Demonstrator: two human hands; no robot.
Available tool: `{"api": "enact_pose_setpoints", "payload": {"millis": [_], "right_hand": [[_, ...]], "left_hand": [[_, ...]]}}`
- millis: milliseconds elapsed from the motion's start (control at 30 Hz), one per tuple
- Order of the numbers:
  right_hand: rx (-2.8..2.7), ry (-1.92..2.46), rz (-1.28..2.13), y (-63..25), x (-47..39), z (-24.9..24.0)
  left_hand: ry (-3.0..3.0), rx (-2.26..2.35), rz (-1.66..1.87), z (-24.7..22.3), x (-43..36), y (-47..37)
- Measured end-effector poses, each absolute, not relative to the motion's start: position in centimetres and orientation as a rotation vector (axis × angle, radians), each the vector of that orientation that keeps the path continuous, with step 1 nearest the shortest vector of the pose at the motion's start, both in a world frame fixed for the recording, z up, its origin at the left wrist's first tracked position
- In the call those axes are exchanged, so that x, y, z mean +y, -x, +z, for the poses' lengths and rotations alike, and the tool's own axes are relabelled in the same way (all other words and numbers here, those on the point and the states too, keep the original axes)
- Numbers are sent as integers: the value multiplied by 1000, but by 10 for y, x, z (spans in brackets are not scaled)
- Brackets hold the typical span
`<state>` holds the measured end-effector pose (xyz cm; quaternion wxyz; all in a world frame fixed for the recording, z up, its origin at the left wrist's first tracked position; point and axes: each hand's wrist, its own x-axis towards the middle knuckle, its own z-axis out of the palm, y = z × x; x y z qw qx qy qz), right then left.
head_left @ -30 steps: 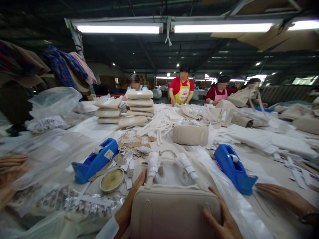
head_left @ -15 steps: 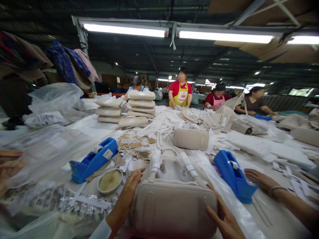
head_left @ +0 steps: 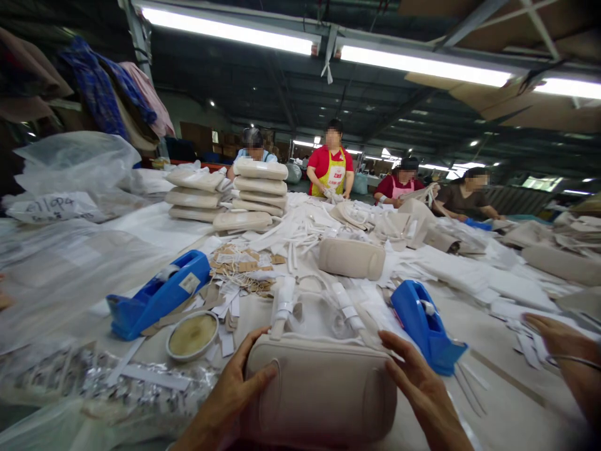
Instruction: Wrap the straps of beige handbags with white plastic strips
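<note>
A beige handbag (head_left: 323, 394) stands at the near edge, its wrapped handles (head_left: 284, 307) laid back over the table. My left hand (head_left: 235, 391) grips its left end, thumb on the front panel and fingers behind the top edge. At the right end, my right hand (head_left: 417, 382) has its fingers apart, with fingertips at the upper right corner. A round tin of yellowish paste (head_left: 192, 336) lies left of the bag. Beyond the handles is another beige bag (head_left: 352, 258).
Blue tape dispensers (head_left: 159, 294) (head_left: 427, 326) flank the bag. Tags with strings (head_left: 241, 266) lie behind the tin. Stacked beige bags (head_left: 260, 188) stand farther back. A co-worker's hand (head_left: 563, 344) is at right; other people work across the table.
My left hand has moved from beside the bag onto its left end. My right hand has shifted up at the right corner. The co-worker's hand has moved away from the right dispenser.
</note>
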<state>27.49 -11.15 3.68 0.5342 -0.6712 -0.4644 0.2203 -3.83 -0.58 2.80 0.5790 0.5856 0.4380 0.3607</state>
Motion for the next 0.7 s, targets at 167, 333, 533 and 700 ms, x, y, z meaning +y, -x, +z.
{"api": "enact_pose_setpoints", "payload": {"millis": [167,333,533,700], "right_hand": [[-1722,1598,346,-246,-71,91],[-2268,1668,495,-197,-23,118],[-2684,1619,482,-171,15,118],[-2548,1579,638,-153,20,114]], "left_hand": [[-1372,1047,1012,24,-16,31],[-1411,997,1079,14,-24,28],[-1394,962,1145,10,-27,29],[-1373,944,1144,5,-27,32]]}}
